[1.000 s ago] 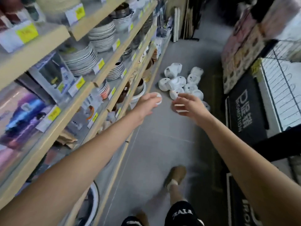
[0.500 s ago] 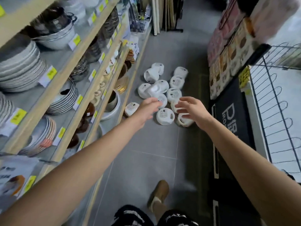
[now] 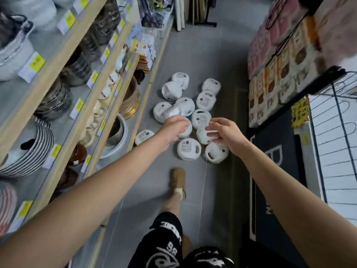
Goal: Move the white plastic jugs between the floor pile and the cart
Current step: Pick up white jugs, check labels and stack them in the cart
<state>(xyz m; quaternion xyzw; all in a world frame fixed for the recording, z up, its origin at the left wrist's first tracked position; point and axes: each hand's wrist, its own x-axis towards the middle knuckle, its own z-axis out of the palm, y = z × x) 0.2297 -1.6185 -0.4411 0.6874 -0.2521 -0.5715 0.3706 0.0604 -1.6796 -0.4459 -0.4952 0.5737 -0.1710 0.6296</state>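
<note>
The jugs [image 3: 189,149] are smooth white plastic with paper labels stuck on. The floor [image 3: 193,45] is dull grey tile. The shelf edge [image 3: 54,67] looks like pale wood, with paper price tags [image 3: 31,66]. The rack [image 3: 345,113] is thin black metal wire. The mat [image 3: 280,161] looks rough. The slipper [image 3: 177,178] and shorts [image 3: 166,242] are fuzzy cloth.

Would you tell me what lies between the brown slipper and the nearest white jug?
Nothing but bare grey floor between the slipper and that jug, per the head view.
</note>
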